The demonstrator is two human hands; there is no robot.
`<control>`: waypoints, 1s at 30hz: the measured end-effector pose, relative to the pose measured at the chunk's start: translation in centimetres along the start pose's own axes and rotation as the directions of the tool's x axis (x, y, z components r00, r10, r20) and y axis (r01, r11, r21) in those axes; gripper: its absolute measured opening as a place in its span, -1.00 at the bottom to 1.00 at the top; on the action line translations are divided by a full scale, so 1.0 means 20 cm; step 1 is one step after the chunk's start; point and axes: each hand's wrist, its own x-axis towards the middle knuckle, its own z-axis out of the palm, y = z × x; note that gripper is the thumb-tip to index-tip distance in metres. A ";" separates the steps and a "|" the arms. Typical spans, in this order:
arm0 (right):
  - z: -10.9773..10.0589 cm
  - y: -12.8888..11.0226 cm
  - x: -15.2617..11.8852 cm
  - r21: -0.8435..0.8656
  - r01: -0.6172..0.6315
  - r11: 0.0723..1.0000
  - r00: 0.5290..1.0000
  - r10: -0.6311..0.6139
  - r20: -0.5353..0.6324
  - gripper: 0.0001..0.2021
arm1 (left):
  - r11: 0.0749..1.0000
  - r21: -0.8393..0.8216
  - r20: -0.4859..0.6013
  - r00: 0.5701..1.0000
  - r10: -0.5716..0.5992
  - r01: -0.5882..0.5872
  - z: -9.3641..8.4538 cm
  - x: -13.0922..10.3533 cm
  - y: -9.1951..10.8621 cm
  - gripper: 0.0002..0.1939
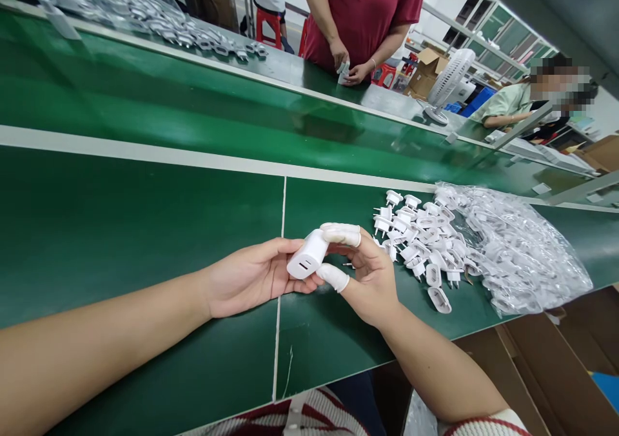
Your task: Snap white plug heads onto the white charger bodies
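A small white charger body (307,262), smooth glossy plastic with rounded corners and an oval slot in its near face, is held above the green table (120,229) between both hands. The left hand (246,284) cups it from behind, fingers curled loosely around its back, thumb underneath. The right hand (370,281) pinches its far end between thumb and forefinger, both capped in pale rubbery finger cots (341,234); the remaining fingers are bent inward, and whether they hold anything cannot be told. Just right of that hand lies a loose heap of white plug parts (418,242), small moulded pieces with short metal prongs, some oval caps lying flat. The heap spills from a crinkled clear plastic bag (522,255) full of the same pieces. The table surface is matte green, crossed by pale seams. Across the glossy green conveyor belt (193,110), a person in a red shirt (367,10) handles a small white piece at the far table, and another clear bag of parts (145,4) lies far left.
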 end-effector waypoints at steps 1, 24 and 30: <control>0.00 0.00 0.00 0.003 -0.011 1.000 1.000 0.011 -0.001 -0.68 | 1.000 0.003 -0.008 1.000 0.003 -0.003 0.00 0.00 0.00 -0.68; -0.06 0.01 0.03 0.460 -0.350 0.816 0.909 0.414 -0.043 -0.72 | 0.937 0.309 -0.473 0.828 0.300 -0.164 0.01 0.01 0.06 -0.71; -0.07 0.01 0.05 0.232 -0.129 0.964 0.975 0.166 -0.147 -0.83 | 0.604 0.797 -0.504 0.570 0.649 0.017 -0.16 0.19 0.44 -0.65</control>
